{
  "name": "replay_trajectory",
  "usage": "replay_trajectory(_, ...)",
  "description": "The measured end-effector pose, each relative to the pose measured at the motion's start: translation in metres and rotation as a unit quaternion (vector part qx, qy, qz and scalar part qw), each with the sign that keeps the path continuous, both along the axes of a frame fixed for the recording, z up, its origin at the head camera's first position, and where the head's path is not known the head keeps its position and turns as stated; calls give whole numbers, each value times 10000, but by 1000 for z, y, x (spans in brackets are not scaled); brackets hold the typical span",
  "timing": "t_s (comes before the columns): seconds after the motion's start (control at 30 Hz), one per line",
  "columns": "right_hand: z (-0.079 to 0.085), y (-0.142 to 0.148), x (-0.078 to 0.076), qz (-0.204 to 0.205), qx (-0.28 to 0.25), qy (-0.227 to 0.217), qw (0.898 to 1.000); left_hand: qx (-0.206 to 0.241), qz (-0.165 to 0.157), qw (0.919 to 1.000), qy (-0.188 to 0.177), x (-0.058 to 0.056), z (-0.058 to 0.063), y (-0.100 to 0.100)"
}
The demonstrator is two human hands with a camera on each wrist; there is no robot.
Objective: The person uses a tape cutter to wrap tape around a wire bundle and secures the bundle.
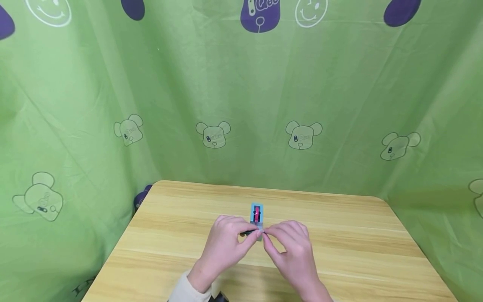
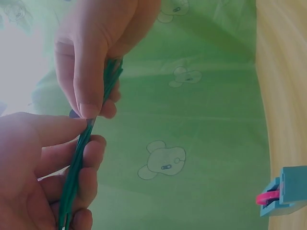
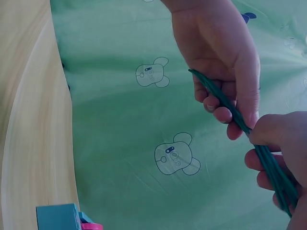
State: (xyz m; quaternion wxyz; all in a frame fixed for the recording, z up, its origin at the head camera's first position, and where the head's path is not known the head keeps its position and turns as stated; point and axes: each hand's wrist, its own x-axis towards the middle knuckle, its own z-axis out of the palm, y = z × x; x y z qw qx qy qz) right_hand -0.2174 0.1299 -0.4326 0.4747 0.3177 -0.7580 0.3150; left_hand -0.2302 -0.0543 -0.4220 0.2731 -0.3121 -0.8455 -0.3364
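Note:
A slim bundle of dark green strands [image 2: 73, 179] runs between both hands, lengthwise from one palm to the other. My left hand [image 1: 226, 241] pinches it between thumb and fingers; its other fingers curl beneath the strands in the left wrist view. From the other side my right hand [image 1: 292, 249] pinches the bundle, its thumb close to the left thumb tip. A small pale, shiny patch shows on the strands between the fingertips in the left wrist view. Just beyond the hands stands a light blue tape dispenser [image 1: 252, 208] with a pink reel [image 1: 257, 214], its near end partly covered by fingers.
The hands are over a wooden table [image 1: 181, 214] with rounded far corners. Green curtains [image 1: 260, 84] printed with bear faces hang behind it and along both sides. A dark object [image 1: 220, 298] shows by the left sleeve [image 1: 188, 289].

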Motion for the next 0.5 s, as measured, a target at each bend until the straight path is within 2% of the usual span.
replay_trajectory(0.3,-3,2,2,141,-234,-619,9977,25,11,9999,120,-2,-2,0)
replay_trajectory(0.5,-2,2,6,23,-253,-1245,9919,-44,53,9997,239,-2,-4,0)
